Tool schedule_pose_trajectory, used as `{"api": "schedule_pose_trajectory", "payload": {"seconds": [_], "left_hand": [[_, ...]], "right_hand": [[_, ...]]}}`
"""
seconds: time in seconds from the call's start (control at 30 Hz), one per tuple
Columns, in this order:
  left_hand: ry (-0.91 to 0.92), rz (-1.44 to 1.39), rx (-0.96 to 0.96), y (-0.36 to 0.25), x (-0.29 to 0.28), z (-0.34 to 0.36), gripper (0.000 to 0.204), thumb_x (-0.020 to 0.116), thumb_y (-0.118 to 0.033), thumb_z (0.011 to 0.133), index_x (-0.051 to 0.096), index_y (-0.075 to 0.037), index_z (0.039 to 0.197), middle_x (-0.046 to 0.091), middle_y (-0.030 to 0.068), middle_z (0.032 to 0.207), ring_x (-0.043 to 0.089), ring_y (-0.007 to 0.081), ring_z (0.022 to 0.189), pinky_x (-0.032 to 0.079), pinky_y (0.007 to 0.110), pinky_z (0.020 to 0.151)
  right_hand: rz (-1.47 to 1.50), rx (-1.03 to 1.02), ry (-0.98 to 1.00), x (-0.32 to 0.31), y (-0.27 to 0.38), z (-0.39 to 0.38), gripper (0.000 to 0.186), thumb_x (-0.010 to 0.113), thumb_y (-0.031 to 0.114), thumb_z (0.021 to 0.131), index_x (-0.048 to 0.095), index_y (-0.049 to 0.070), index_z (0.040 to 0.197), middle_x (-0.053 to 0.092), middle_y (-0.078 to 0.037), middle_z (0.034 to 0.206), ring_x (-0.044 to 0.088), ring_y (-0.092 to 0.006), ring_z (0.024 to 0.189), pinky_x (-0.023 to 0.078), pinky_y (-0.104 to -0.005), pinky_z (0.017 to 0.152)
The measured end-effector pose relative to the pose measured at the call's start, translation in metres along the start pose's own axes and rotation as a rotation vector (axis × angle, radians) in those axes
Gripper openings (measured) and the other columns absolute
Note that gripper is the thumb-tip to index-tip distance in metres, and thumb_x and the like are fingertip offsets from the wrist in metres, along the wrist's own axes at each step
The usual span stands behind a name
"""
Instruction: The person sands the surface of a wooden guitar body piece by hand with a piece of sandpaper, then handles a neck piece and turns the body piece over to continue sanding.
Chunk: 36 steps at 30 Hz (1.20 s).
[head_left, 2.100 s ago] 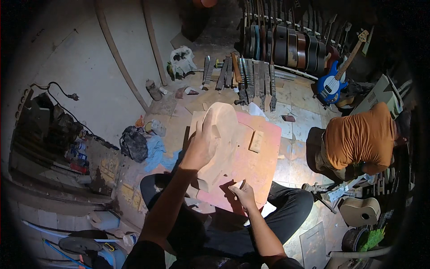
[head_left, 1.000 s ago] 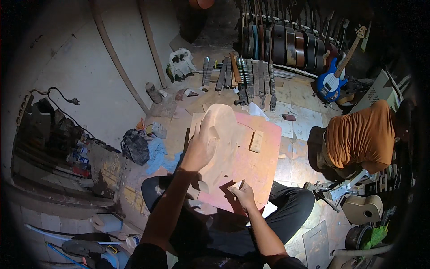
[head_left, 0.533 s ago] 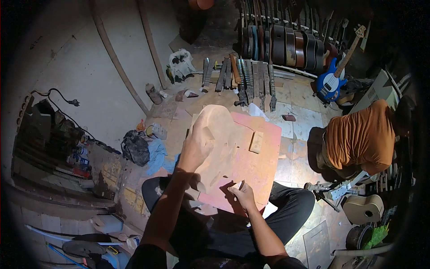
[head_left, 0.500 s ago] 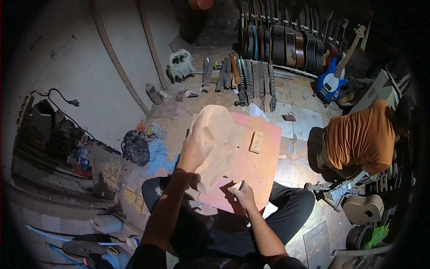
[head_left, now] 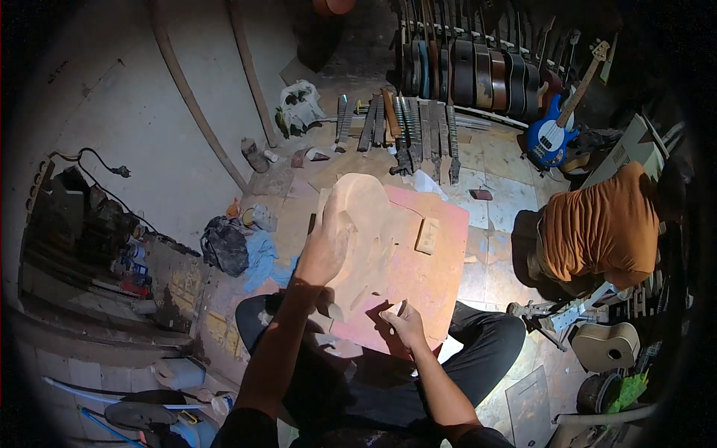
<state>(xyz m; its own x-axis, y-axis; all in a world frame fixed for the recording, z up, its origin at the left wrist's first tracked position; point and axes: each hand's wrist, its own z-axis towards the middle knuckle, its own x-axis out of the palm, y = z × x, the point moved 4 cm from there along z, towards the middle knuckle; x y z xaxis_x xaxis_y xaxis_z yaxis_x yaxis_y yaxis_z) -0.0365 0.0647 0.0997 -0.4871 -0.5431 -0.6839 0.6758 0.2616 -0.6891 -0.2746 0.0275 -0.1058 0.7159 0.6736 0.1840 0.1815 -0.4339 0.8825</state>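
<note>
A pale, unfinished wooden guitar body (head_left: 366, 246) with a rounded far end lies on a pink, dust-covered board (head_left: 441, 276) across my lap. My left hand (head_left: 323, 250) is closed over the body's left edge, its fingers reaching toward the far end. By the board's near edge, my right hand (head_left: 404, 325) is closed in a pinch. A small pale tip shows at its fingers, too little to name. A small wooden block (head_left: 427, 236) rests on the board, right of the guitar body.
Beyond the board, several files and rasps (head_left: 418, 131) lie on the tiled floor. Guitars (head_left: 478, 75) hang in a row behind them, near a blue bass guitar (head_left: 551, 138). Orange cloth (head_left: 597, 224) covers something at right. A dark bag (head_left: 224, 245) lies at left.
My left hand has shifted slightly on the guitar body and its fingers look straighter. My right hand, the board and the block stay in place.
</note>
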Motion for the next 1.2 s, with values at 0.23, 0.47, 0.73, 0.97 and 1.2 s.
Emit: {"api": "schedule_pose_trajectory", "payload": {"seconds": [0.23,0.47,0.73,0.97,1.2], "left_hand": [[0.033,-0.057,0.005,-0.007,-0.004,-0.002,0.088,0.062,-0.007,0.091,0.012,-0.009,0.162,0.043,0.0363,0.145,0.051,0.0559,0.123,0.047,0.053,0.102],[0.005,-0.023,0.066,-0.006,0.002,-0.001,0.096,0.067,0.0,0.084,0.012,-0.01,0.162,0.048,0.0353,0.142,0.052,0.0545,0.124,0.047,0.052,0.103],[0.035,-0.009,-0.076,-0.007,-0.001,-0.001,0.09,0.061,-0.012,0.093,0.006,-0.012,0.164,0.051,0.0354,0.139,0.054,0.0542,0.121,0.047,0.052,0.101],[0.057,-0.025,-0.007,0.018,0.016,-0.105,0.059,0.07,-0.017,0.087,0.051,0.008,0.136,0.063,0.0296,0.124,0.068,0.0357,0.093,0.055,0.047,0.083],[-0.287,0.295,0.223,0.04,0.085,-0.179,0.051,0.078,-0.013,0.076,0.062,0.01,0.118,0.071,0.0249,0.095,0.069,0.0288,0.073,0.056,0.041,0.067]], "right_hand": [[-0.023,-0.002,-0.012,0.0,0.006,-0.003,0.023,0.076,0.013,0.09,0.058,0.003,0.098,0.071,-0.009,0.079,0.068,-0.0153,0.064,0.051,-0.028,0.053],[-0.002,-0.013,-0.003,-0.002,0.003,-0.001,0.021,0.076,0.013,0.089,0.059,0.002,0.098,0.071,-0.009,0.078,0.068,-0.0155,0.063,0.05,-0.0281,0.052],[-0.024,-0.004,0.008,0.0,0.003,0.0,0.021,0.076,0.013,0.089,0.059,0.003,0.096,0.071,-0.009,0.078,0.067,-0.015,0.062,0.049,-0.027,0.051],[0.042,-0.02,-0.073,-0.014,0.004,0.0,0.02,0.076,0.014,0.09,0.06,0.003,0.096,0.07,-0.008,0.075,0.066,-0.0132,0.06,0.047,-0.0263,0.05],[0.065,-0.001,-0.072,-0.006,0.007,0.004,0.019,0.076,0.015,0.09,0.062,0.004,0.097,0.07,-0.007,0.075,0.064,-0.0114,0.059,0.047,-0.026,0.05]]}}
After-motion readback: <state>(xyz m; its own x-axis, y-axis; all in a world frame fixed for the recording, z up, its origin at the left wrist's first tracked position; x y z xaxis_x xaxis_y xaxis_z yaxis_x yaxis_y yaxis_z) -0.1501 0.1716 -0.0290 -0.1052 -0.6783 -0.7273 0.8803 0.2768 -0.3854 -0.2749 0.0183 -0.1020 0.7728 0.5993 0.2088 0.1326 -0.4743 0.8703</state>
